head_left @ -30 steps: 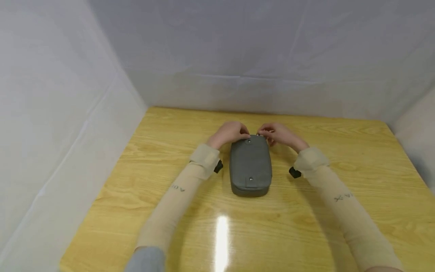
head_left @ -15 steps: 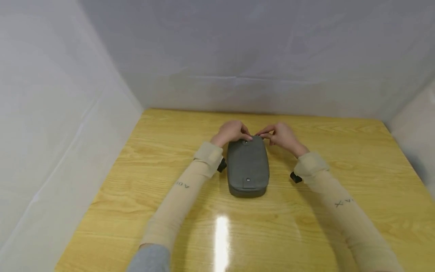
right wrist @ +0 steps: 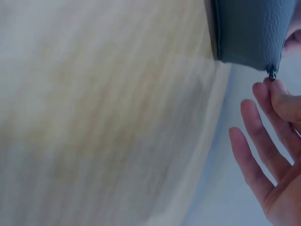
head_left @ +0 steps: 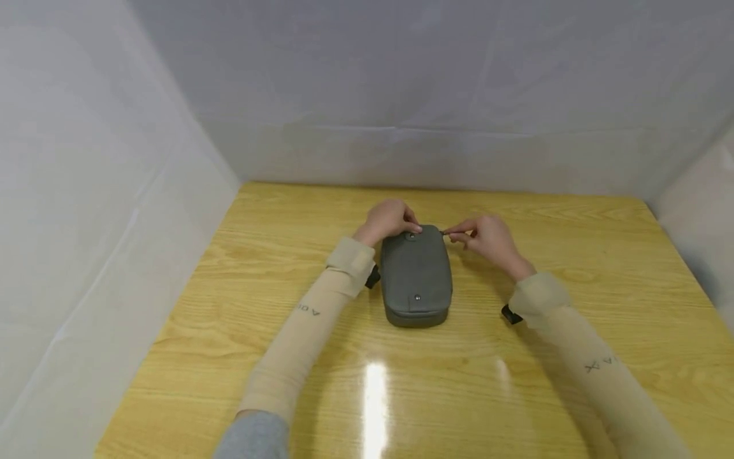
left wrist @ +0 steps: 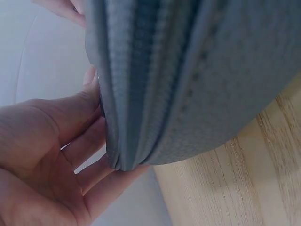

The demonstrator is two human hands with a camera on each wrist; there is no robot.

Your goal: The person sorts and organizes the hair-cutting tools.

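both arms in long beige sleeves, snug fit, cuffs folded thicker at the wrists. dark printed lettering on each forearm, partly legible only. small black device strapped at each wrist, under the cuff. grey garment edge shows at the left upper arm. left hand (head_left: 390,220) and right hand (head_left: 490,237) bare, no gloves.

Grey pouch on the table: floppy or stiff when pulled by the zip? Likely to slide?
The grey pouch keeps a rounded, padded shape, so probably semi-stiff. It lies flat and wide, unlikely to tip. On the glossy table it may slide; the left hand braces its far end.
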